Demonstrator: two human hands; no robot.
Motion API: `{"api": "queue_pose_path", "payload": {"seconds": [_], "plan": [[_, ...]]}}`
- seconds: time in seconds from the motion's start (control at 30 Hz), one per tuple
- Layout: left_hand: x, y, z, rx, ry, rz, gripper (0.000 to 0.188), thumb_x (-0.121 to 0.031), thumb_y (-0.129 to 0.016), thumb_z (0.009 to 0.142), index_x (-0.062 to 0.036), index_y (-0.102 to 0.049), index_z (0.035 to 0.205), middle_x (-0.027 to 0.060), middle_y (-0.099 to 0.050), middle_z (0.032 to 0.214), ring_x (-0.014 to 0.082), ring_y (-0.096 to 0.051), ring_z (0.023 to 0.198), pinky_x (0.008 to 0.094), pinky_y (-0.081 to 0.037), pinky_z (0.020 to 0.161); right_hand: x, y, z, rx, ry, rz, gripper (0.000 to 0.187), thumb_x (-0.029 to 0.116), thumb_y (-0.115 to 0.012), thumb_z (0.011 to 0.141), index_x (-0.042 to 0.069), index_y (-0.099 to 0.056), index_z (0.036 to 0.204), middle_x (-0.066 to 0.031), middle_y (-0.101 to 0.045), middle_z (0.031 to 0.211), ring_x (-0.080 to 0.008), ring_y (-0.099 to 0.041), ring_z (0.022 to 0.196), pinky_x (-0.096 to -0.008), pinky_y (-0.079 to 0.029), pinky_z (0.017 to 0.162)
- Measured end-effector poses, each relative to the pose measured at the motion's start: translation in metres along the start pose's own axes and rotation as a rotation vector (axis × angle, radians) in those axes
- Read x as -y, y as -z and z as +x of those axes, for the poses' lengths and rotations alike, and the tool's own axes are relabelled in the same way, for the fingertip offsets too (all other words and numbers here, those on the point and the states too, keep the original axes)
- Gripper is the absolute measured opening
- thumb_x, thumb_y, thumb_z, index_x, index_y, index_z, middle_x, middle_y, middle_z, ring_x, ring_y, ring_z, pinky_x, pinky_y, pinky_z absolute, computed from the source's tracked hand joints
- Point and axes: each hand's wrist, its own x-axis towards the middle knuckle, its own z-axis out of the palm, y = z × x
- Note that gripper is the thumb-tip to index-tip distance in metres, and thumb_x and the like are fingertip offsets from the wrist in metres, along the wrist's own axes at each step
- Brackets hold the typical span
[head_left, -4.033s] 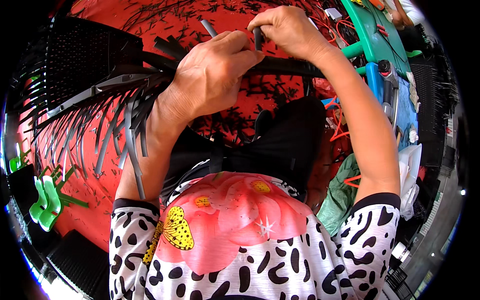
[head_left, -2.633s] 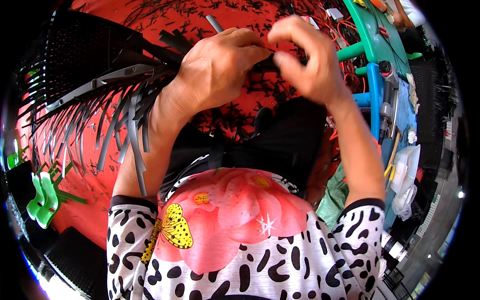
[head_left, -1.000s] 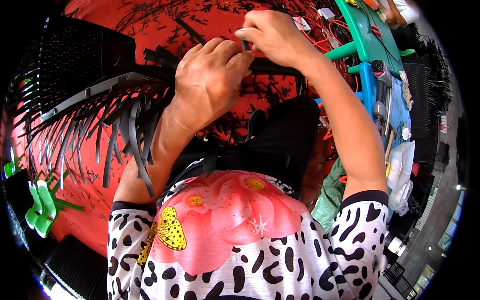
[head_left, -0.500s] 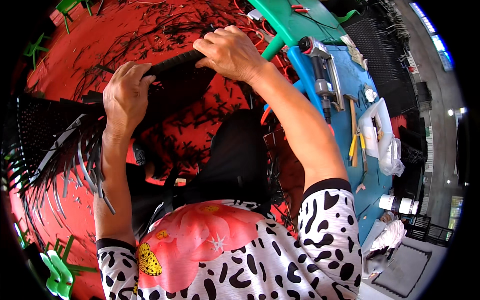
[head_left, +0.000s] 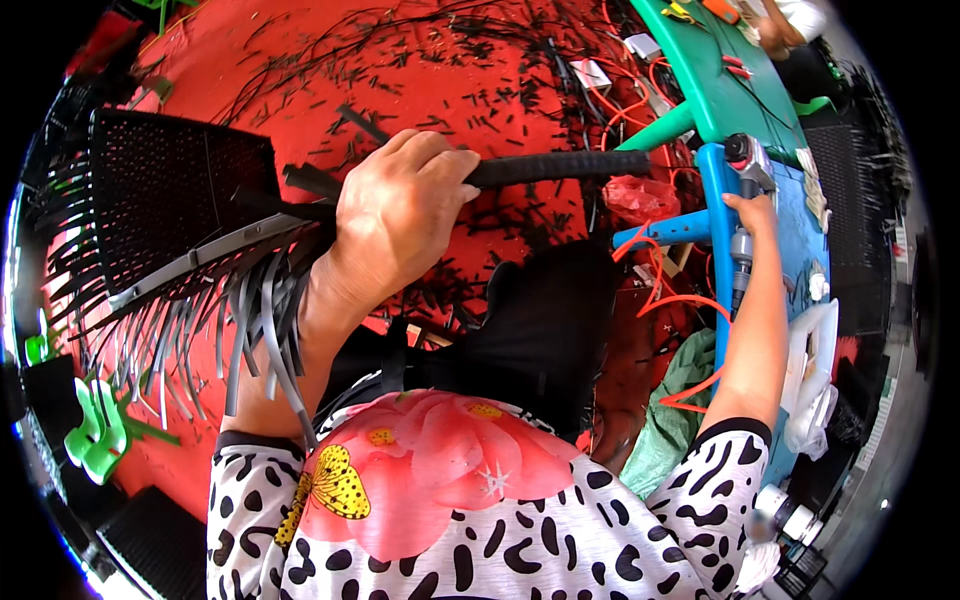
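Observation:
My left hand (head_left: 405, 205) is closed round a black strip-wrapped bar (head_left: 560, 168) of a woven piece, its free end pointing right. Left of that hand, a black woven panel (head_left: 180, 200) has a grey edge and many loose flat strips (head_left: 270, 320) hanging over my left forearm. Over at the right, my right hand (head_left: 755, 215) has its fingers round a grey and red air tool (head_left: 741, 252) lying along the edge of the blue table (head_left: 795, 215). My palm and forearm partly cover that tool.
Short black strip scraps litter the red floor (head_left: 400, 60). An orange hose (head_left: 690, 300) loops below the blue table, near a green cloth (head_left: 675, 410). Beyond stands a green table (head_left: 735, 80), with another person's arm (head_left: 775, 30) behind it. White plastic container (head_left: 812, 345) at right.
My right hand has left the wrapped bar and moved right onto the air tool. My left hand keeps its hold and has shifted right and nearer. The view has turned, too.

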Motion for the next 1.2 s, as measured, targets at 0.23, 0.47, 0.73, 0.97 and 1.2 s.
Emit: {"api": "queue_pose_path", "payload": {"seconds": [0.23,0.47,0.73,0.97,1.2], "plan": [[0.001,0.002,-0.007,0.094,-0.043,-0.086,0.031,0.003,-0.069,0.067,0.0029,-0.063,0.097,0.0143,-0.061,0.087,0.0337,-0.059,0.081,0.039,-0.05,0.071,0.009,0.002,-0.023,-0.09,0.031,0.055,0.037,0.034,-0.07,0.074,-0.003,-0.066,0.077,-0.0157,-0.066,0.073,-0.0251,-0.064,0.06,-0.0374,-0.049,0.061],[-0.002,0.0,-0.013,0.003,-0.029,-0.017,0.022,-0.001,-0.067,0.07,0.0005,-0.063,0.092,0.0123,-0.059,0.082,0.0328,-0.059,0.08,0.0403,-0.05,0.068,0.046,0.082,-0.18,-0.039,0.38,0.478,0.028,0.025,-0.067,0.076,0.0,-0.059,0.087,-0.0025,-0.056,0.061,-0.0118,-0.056,0.055,-0.0261,-0.045,0.056],[0.002,-0.006,-0.015,-0.015,-0.043,-0.016,0.021,0.001,-0.064,0.07,0.0002,-0.063,0.091,0.0116,-0.058,0.081,0.0324,-0.059,0.081,0.0399,-0.05,0.069,0.094,0.103,-0.341,0.51,0.562,1.166,0.05,0.01,-0.067,0.069,-0.007,-0.051,0.113,-0.0073,-0.057,0.07,-0.0141,-0.057,0.057,-0.0283,-0.047,0.056],[0.001,-0.011,-0.012,-0.005,-0.023,-0.061,0.019,0.001,-0.064,0.07,0.0001,-0.063,0.089,0.0135,-0.06,0.083,0.0336,-0.059,0.084,0.0409,-0.05,0.072,0.118,0.091,-0.376,0.793,0.517,1.198,0.019,0.008,-0.068,0.068,-0.001,-0.058,0.082,-0.0057,-0.058,0.069,-0.0119,-0.057,0.059,-0.0256,-0.046,0.056],[0.002,-0.008,-0.011,0.031,-0.008,-0.125,0.015,0.0,-0.059,0.072,0.0,-0.064,0.086,0.0147,-0.061,0.082,0.0354,-0.06,0.084,0.042,-0.049,0.073,0.128,0.09,-0.375,0.814,0.552,1.126,0.015,0.009,-0.068,0.07,0.001,-0.058,0.077,-0.0044,-0.057,0.069,-0.0103,-0.057,0.06,-0.0248,-0.046,0.057]]}}
